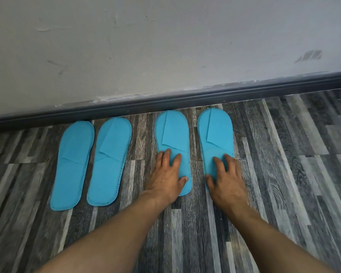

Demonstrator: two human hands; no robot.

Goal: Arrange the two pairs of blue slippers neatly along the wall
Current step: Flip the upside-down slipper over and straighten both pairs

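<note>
Two pairs of flat blue slippers lie on the floor with their toes toward the wall [165, 46]. The left pair, one slipper [72, 164] beside the other [108, 160], lies untouched. In the right pair, my left hand [165, 178] rests flat on the heel half of the third slipper [172, 133], fingers spread. The heel half of the fourth slipper [216, 131] is under my right hand [226, 178], which also lies flat with spread fingers. Neither hand grips anything. The heels of the right pair are partly hidden under my hands.
A dark grey skirting board [165, 101] runs along the foot of the white wall, slanting up to the right. The floor [283, 174] is grey wood-pattern planks. A gap separates the two pairs.
</note>
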